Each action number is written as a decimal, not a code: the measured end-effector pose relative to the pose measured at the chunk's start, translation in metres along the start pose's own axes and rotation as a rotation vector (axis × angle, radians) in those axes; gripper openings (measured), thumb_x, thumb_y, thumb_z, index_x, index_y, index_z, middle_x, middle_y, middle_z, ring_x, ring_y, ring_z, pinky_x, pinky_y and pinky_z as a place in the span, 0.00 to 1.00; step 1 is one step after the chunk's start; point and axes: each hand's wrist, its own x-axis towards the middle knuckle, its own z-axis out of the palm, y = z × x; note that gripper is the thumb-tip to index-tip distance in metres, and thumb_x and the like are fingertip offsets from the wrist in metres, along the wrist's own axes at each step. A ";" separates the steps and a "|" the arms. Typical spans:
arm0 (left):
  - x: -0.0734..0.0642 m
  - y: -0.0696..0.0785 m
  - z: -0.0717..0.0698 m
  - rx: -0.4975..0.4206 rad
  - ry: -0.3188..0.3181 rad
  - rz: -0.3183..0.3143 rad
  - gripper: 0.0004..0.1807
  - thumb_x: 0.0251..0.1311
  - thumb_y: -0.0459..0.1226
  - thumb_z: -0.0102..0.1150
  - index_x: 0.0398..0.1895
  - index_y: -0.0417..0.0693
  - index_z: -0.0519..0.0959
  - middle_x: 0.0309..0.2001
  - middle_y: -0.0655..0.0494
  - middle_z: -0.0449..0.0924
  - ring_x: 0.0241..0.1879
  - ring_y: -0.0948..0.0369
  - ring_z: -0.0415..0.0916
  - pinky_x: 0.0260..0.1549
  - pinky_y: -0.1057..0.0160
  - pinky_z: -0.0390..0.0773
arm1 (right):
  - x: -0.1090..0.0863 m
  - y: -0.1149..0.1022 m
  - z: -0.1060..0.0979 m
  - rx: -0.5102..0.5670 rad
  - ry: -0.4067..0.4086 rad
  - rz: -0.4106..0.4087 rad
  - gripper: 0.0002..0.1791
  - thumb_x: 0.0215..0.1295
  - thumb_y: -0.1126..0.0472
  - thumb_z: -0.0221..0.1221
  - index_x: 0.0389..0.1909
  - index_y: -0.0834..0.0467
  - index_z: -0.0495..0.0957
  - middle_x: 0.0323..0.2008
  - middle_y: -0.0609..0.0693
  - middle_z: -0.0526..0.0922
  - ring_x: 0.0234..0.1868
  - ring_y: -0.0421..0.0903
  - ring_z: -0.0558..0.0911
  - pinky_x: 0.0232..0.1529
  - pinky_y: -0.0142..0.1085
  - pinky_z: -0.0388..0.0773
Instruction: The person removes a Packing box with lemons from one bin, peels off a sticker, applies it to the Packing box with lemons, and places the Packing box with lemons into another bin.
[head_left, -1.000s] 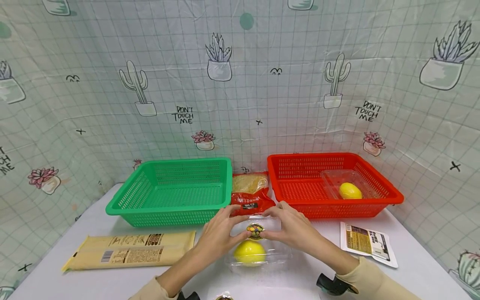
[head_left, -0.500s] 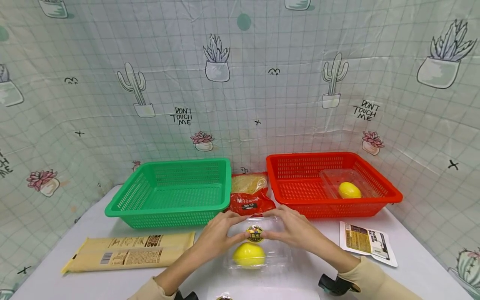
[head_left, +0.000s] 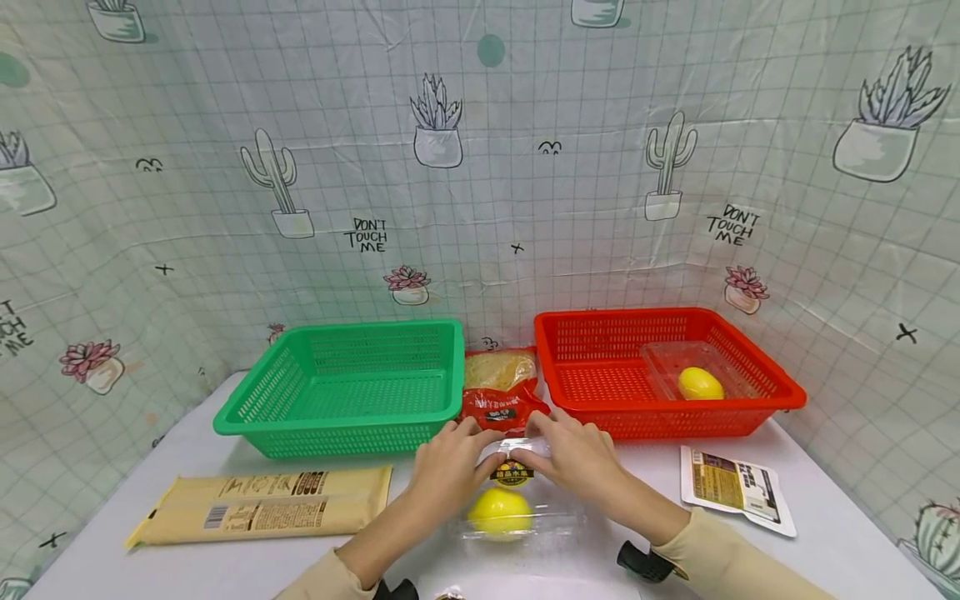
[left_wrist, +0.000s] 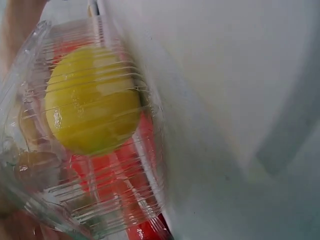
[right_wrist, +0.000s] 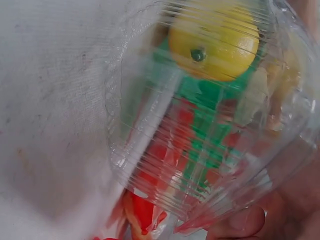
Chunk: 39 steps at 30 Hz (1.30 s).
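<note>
A clear plastic clamshell box with a round gold-and-black sticker on its lid lies in front of me. Inside it sits a yellow lemon, seen through the ribbed wall in the left wrist view and the right wrist view. My left hand and right hand both grip the box's far edge. Their fingers bend over that edge, and the thumbs lie on the lid just beside the sticker. Whether the lid's rim is fully pressed down cannot be made out.
Behind stand a green basket and a red basket; the red one holds another clear box with a lemon. A red food packet lies between them. A long tan packet is at left, a white pouch at right.
Both hands have drawn a little closer together at the box's far edge. The thumbs have shifted toward that edge, and more of the sticker shows. The baskets and packets are unmoved.
</note>
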 end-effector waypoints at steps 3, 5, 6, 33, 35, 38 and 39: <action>0.001 0.000 -0.001 -0.011 -0.009 0.001 0.16 0.62 0.52 0.62 0.50 0.61 0.85 0.37 0.59 0.79 0.30 0.61 0.70 0.16 0.69 0.66 | -0.001 0.001 -0.001 0.014 -0.022 -0.007 0.23 0.54 0.36 0.66 0.43 0.46 0.79 0.41 0.47 0.83 0.20 0.46 0.71 0.21 0.36 0.70; 0.000 -0.002 -0.003 -0.068 -0.037 0.000 0.17 0.62 0.51 0.63 0.52 0.60 0.84 0.38 0.59 0.80 0.32 0.61 0.71 0.19 0.69 0.67 | -0.002 0.005 -0.005 0.065 -0.055 -0.027 0.23 0.53 0.37 0.67 0.44 0.46 0.78 0.45 0.47 0.84 0.29 0.48 0.79 0.29 0.42 0.76; -0.001 -0.003 -0.005 -0.107 -0.058 -0.003 0.18 0.61 0.51 0.64 0.53 0.60 0.84 0.40 0.59 0.81 0.34 0.60 0.72 0.21 0.68 0.68 | -0.002 0.007 -0.007 0.096 -0.074 -0.038 0.23 0.53 0.38 0.68 0.45 0.46 0.79 0.47 0.48 0.84 0.36 0.50 0.81 0.34 0.47 0.79; -0.003 -0.001 -0.001 -0.078 -0.094 -0.026 0.19 0.66 0.50 0.58 0.59 0.63 0.79 0.43 0.58 0.77 0.37 0.59 0.67 0.17 0.68 0.63 | 0.002 0.009 -0.001 0.150 -0.087 -0.045 0.21 0.56 0.36 0.65 0.43 0.45 0.76 0.44 0.46 0.82 0.38 0.44 0.79 0.34 0.40 0.72; -0.002 0.000 -0.001 -0.063 -0.094 -0.032 0.19 0.66 0.50 0.58 0.59 0.64 0.79 0.42 0.58 0.77 0.36 0.59 0.67 0.16 0.68 0.63 | 0.003 0.008 0.000 0.139 -0.088 -0.035 0.21 0.56 0.36 0.65 0.43 0.45 0.76 0.43 0.46 0.82 0.37 0.44 0.79 0.33 0.39 0.71; -0.002 -0.001 -0.003 -0.095 -0.118 -0.031 0.20 0.65 0.50 0.59 0.60 0.63 0.79 0.45 0.58 0.78 0.37 0.60 0.67 0.18 0.68 0.63 | 0.002 0.011 0.000 0.163 -0.100 -0.059 0.21 0.57 0.39 0.66 0.44 0.46 0.76 0.46 0.47 0.82 0.39 0.46 0.81 0.36 0.42 0.75; -0.003 -0.003 -0.005 -0.118 -0.136 -0.029 0.21 0.65 0.50 0.59 0.61 0.62 0.78 0.45 0.58 0.78 0.38 0.60 0.67 0.19 0.68 0.64 | 0.001 0.013 -0.001 0.183 -0.108 -0.071 0.21 0.57 0.39 0.66 0.45 0.46 0.76 0.47 0.48 0.83 0.42 0.47 0.82 0.39 0.45 0.77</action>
